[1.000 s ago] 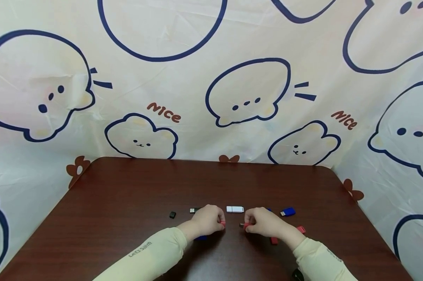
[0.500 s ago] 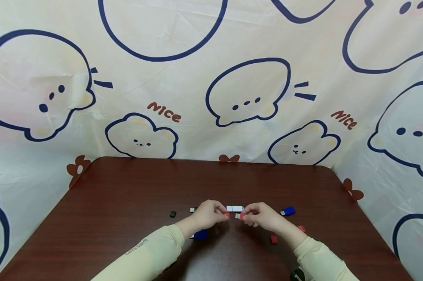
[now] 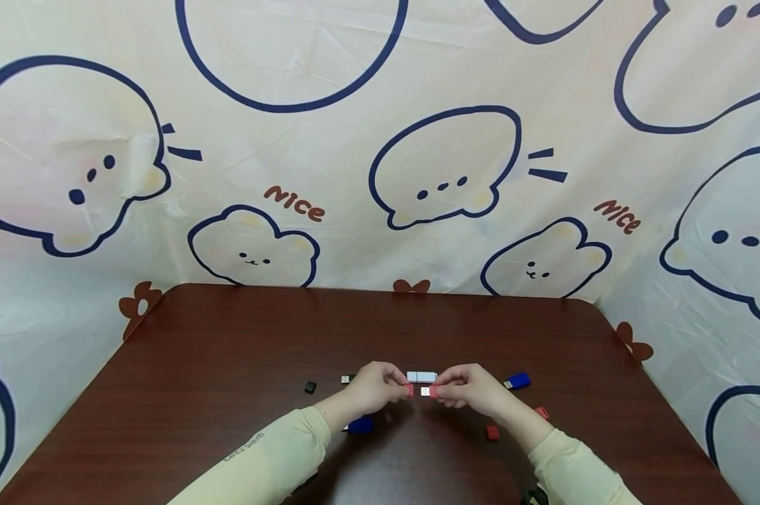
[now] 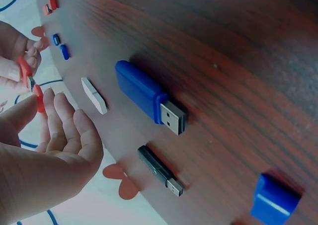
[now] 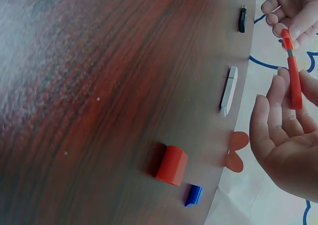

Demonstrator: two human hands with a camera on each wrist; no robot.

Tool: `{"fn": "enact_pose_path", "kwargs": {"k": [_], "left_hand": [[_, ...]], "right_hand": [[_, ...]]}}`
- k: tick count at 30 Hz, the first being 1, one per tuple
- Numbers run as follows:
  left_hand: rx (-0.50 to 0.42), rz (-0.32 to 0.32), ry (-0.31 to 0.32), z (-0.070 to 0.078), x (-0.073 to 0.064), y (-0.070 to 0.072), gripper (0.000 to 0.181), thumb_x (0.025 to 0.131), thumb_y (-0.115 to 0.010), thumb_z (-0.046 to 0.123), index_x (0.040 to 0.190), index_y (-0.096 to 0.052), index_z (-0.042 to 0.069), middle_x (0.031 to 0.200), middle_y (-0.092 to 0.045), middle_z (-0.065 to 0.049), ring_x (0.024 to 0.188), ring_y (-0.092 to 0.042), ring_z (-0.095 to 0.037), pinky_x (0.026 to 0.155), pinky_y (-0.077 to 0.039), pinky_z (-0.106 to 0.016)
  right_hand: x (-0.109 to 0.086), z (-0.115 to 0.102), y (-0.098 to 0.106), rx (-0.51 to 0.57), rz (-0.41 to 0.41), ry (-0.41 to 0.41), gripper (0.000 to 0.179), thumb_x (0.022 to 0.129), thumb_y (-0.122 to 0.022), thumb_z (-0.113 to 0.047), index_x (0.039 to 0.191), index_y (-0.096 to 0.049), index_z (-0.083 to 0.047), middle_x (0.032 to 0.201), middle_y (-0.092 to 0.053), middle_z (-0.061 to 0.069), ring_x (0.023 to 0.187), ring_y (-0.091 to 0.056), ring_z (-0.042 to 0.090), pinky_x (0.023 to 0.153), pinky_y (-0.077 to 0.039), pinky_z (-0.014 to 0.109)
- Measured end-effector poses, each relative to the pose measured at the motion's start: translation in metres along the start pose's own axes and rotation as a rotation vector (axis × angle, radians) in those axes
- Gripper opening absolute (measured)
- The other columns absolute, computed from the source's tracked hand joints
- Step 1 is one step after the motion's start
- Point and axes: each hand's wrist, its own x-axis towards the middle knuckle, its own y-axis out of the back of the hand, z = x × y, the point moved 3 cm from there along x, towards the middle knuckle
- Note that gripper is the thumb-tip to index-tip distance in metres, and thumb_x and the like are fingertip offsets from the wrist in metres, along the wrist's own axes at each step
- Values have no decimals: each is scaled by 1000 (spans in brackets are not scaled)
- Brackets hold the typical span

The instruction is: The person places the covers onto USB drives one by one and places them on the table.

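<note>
My left hand (image 3: 374,388) pinches a small red cap (image 3: 409,390) between thumb and forefinger. Facing it, my right hand (image 3: 471,386) pinches a red USB flash drive (image 3: 434,391), its metal plug pointing left at the cap. A narrow gap separates plug and cap in the head view. In the right wrist view the drive (image 5: 294,83) and cap (image 5: 286,38) line up, both held above the table. Just behind the hands lies a white flash drive (image 3: 421,376). A blue flash drive (image 4: 141,93) and a black one (image 4: 156,165), plugs bare, lie near my left hand.
Left on the brown table (image 3: 228,337) is a black cap (image 3: 310,386). On the right lie a blue flash drive (image 3: 518,381), a red cap (image 3: 492,433) and another red piece (image 3: 541,412), partly behind my arm. A blue cap (image 4: 276,200) shows in the left wrist view.
Both hands have moved toward each other and away from me, bringing the red cap and red flash drive closer together. The drive's plug has turned its flat face up. The left-hand blue drive shows more.
</note>
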Motion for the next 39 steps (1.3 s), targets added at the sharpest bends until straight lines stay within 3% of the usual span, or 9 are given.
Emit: {"fn": "enact_pose_path", "kwargs": {"k": [7, 14, 22, 34, 39], "left_hand": [[-51, -7, 13, 0, 0, -2, 12, 82, -68, 8, 88, -65, -3, 81, -71, -14, 73, -65, -25, 65, -51, -32], [-75, 2, 24, 1, 0, -1, 13, 82, -68, 7, 88, -65, -4, 81, -71, -17, 71, -65, -25, 60, -47, -26], [-83, -10, 26, 1, 1, -2, 13, 82, -67, 7, 89, -65, -4, 81, -71, -16, 72, -65, -25, 68, -52, -38], [-65, -16, 35, -2, 2, -5, 12, 82, -68, 8, 88, -66, -2, 80, -71, -13, 70, -62, -20, 59, -44, -23], [-77, -18, 27, -2, 1, -6, 12, 81, -68, 8, 88, -66, -3, 81, -71, -14, 70, -63, -21, 61, -47, -26]], "right_hand": [[2, 2, -2, 1, 21, -4, 28, 88, -65, -22, 103, -66, 2, 90, -70, 19, 75, -65, 20, 73, -54, 40], [4, 0, -3, -3, 31, 3, 28, 86, -66, -21, 101, -67, 3, 87, -70, 17, 74, -65, 17, 71, -54, 37], [5, -3, -5, 0, 15, 8, 29, 87, -66, -22, 102, -66, 2, 87, -70, 17, 75, -66, 23, 72, -55, 39], [5, -4, -8, -2, -4, 14, 29, 87, -66, -22, 101, -66, 2, 87, -69, 19, 72, -63, 14, 72, -55, 39], [4, -3, -8, -1, -7, 18, 29, 87, -66, -22, 101, -66, 3, 88, -69, 20, 73, -64, 15, 71, -55, 38]]}}
